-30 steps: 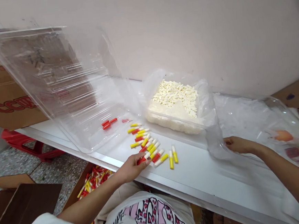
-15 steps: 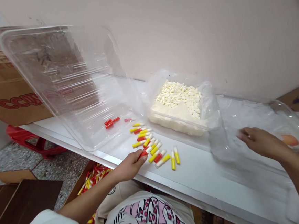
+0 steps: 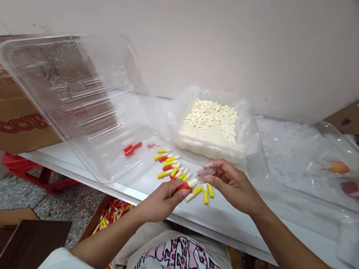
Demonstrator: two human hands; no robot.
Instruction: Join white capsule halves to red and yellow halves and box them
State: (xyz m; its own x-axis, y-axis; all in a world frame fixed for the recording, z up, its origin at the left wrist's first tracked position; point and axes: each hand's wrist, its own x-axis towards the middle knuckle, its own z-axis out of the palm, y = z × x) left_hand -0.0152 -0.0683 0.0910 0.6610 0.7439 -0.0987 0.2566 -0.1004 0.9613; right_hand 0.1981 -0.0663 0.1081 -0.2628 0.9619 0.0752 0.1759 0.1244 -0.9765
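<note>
head view: pinches a red tube (image 3: pixel 192 183) in the left hand (image 3: pixel 160 202), thumb and fingers narrow around its body, white end pointing towards the right hand (image 3: pixel 236 188). holds that tube just above the tabletop (image 3: pixel 235 215), near the front edge. grips a scrap of clear film (image 3: pixel 206 173) between the right fingertips, close to the white end; cannot tell whether touching it.

as for progress, shows both parts already joined on the held tube and on most loose tubes (image 3: pixel 205 193), scattered between the tub (image 3: pixel 245 158) and the front edge. shows many more in the open box (image 3: pixel 111 214) below that edge, towards the left. shows plenty of pale pieces (image 3: pixel 212 115) loose in the tub near the back edge, so probably far from used up. shows a few red parts (image 3: pixel 133 148) towards the left edge, without visible white ends; cannot tell whether inside the upright clear tray (image 3: pixel 71 105) or behind its wall.
</note>
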